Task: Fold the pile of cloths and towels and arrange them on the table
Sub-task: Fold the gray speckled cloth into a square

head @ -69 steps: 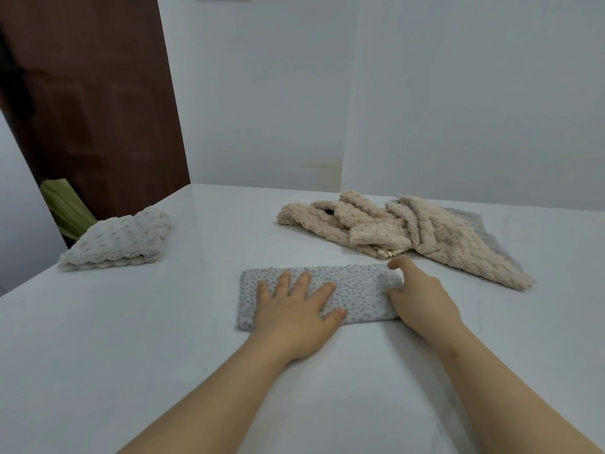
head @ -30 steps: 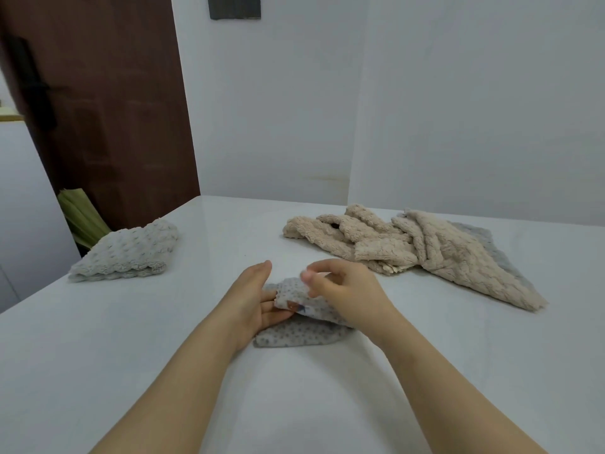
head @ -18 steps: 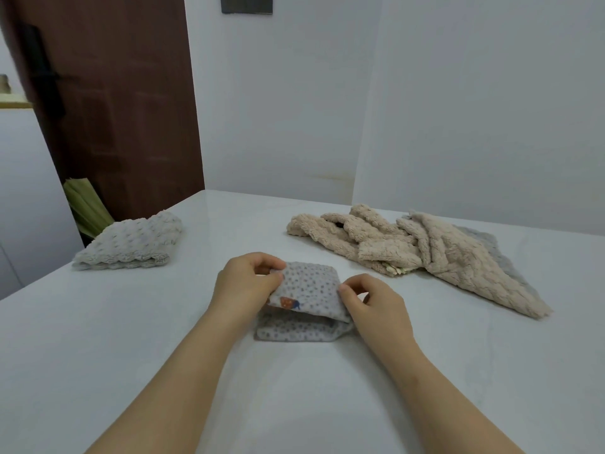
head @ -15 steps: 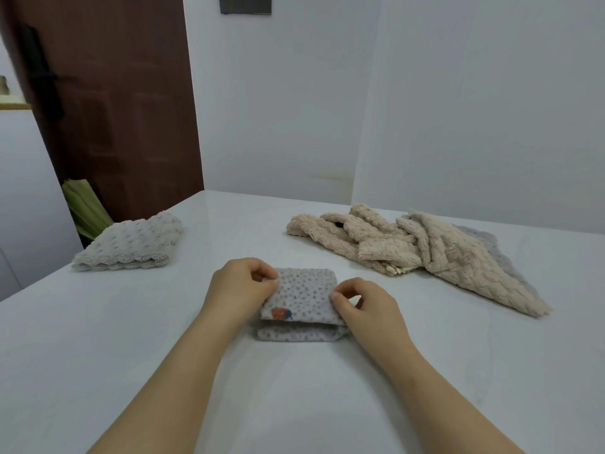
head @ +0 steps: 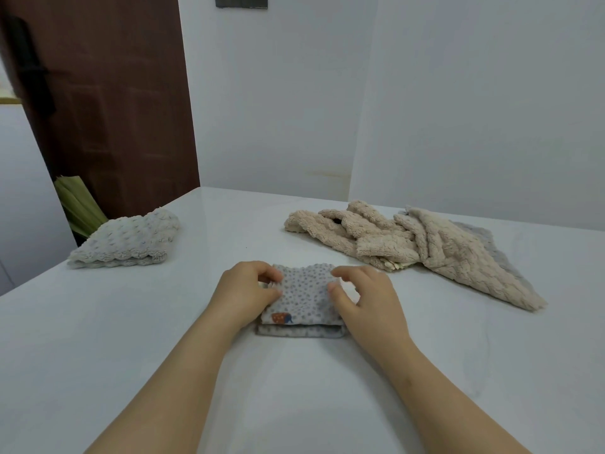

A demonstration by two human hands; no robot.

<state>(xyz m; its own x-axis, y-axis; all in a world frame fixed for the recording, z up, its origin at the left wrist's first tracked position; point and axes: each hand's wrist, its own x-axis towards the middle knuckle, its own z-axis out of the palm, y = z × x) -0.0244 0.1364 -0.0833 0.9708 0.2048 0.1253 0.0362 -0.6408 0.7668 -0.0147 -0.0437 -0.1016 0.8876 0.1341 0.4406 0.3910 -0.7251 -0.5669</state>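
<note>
A small grey dotted cloth [head: 302,296] lies folded into a thick square on the white table [head: 131,322], a small orange patch showing on its near left corner. My left hand [head: 244,294] pinches its left edge with thumb and fingers. My right hand [head: 363,299] grips its right edge, fingers curled over the top layer. A heap of unfolded beige towels [head: 409,244] lies at the back right, with a grey cloth [head: 484,237] partly hidden beneath it. A folded pale bumpy cloth [head: 127,239] rests at the back left.
White walls rise behind the table's far edge. A dark brown door [head: 108,103] stands beyond the left corner, with green leaves [head: 77,204] at its foot. The table's left edge runs diagonally past the folded pale cloth.
The long dotted strip has been folded in half from right to left into a square. Both hands have lowered the top layer flat and now hold its two sides.
</note>
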